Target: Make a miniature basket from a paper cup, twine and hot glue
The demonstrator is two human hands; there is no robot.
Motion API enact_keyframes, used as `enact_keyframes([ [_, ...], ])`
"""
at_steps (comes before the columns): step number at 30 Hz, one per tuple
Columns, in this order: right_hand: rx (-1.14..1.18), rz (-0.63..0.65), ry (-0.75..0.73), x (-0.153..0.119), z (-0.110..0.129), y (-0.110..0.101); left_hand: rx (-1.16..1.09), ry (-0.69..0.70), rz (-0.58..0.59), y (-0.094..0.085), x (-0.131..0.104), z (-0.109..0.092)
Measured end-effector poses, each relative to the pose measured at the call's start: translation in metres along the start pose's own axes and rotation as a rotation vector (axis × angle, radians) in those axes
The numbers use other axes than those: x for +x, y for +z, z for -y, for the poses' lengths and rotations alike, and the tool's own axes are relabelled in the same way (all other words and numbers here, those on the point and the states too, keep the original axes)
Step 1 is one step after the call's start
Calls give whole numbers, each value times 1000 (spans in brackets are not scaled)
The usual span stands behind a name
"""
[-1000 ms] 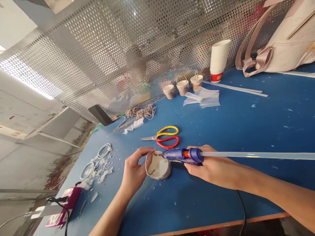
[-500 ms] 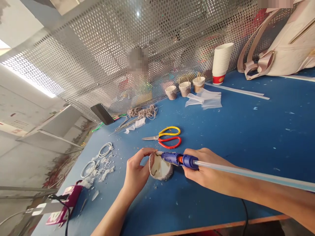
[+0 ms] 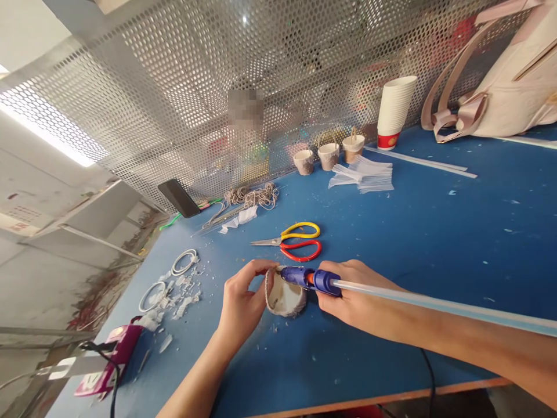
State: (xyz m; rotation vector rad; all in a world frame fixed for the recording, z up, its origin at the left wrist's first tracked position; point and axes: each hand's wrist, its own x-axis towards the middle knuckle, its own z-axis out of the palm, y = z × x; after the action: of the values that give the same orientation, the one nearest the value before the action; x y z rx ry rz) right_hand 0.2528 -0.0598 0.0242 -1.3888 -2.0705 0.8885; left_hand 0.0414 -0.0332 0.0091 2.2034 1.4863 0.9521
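My left hand (image 3: pixel 244 295) grips the left rim of a small pale cup (image 3: pixel 285 299) with a cord-like edge, its open mouth toward me. In my right hand (image 3: pixel 354 290) is a blue glue gun (image 3: pixel 296 276), with a long clear glue stick (image 3: pixel 418 301) running out of its back over my forearm. The gun's nozzle meets the far rim of the cup close to my left fingertips; whether it touches is too small to tell. Scissors (image 3: pixel 300 241) with one yellow and one red handle lie just beyond the cup.
Behind, three small cups (image 3: pixel 329 157), plastic strips (image 3: pixel 365 174) and stacked paper cups (image 3: pixel 397 110) stand near a perforated metal screen (image 3: pixel 183 98). Leftward are twine (image 3: pixel 256 196), a phone (image 3: pixel 178 197), white rings (image 3: pixel 184 262), scraps and a magenta box (image 3: pixel 111 357). A beige bag (image 3: pixel 505 98) sits far right.
My right hand has brought the glue gun slightly left, its nozzle closer to the cup's far rim and my left fingertips. My left hand keeps its hold. The view has shifted a little.
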Motion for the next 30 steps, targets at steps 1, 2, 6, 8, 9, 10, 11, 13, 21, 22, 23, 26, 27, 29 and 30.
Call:
enact_keyframes([
  [1, -1, 1, 1, 0, 0, 0, -1, 1, 1, 0, 0, 0],
  [2, -4, -2, -2, 0, 0, 0, 0, 3, 0, 0, 0, 0],
  [6, -14, -18, -4, 0, -1, 2, 6, 26, -14, 0, -1, 0],
  [8, -14, -26, -3, 0, -2, 2, 4, 43, -18, 0, -1, 0],
  [9, -16, -29, -2, -1, -2, 2, 5, 46, -16, 0, -1, 1],
  [10, -20, -28, 2, -1, -1, 2, 6, 49, -17, 0, -1, 1],
  [11, -26, -20, 9, -1, -1, 2, 6, 52, -19, 0, -1, 2],
  [13, -47, 3, 18, 0, 2, 1, 4, 57, -21, 0, -1, 2],
  [21, -81, 54, 21, 3, 10, 0, 4, 79, -38, 0, -1, 0],
  [22, -85, 60, 14, 3, 10, 1, 4, 79, -39, 0, -1, 0],
  [23, -92, 68, 12, 4, 10, 3, 4, 79, -38, 0, -2, 0],
  [26, -136, 68, 8, 5, 6, 7, 9, 80, -39, 0, -2, 1],
  [27, -155, 63, -1, 5, 5, 9, 11, 87, -44, 0, -2, 1],
  [29, -188, 50, -22, 5, 3, 10, 11, 108, -60, 0, -2, 2],
  [30, -197, 43, -28, 4, 3, 10, 10, 119, -67, 0, -2, 3],
])
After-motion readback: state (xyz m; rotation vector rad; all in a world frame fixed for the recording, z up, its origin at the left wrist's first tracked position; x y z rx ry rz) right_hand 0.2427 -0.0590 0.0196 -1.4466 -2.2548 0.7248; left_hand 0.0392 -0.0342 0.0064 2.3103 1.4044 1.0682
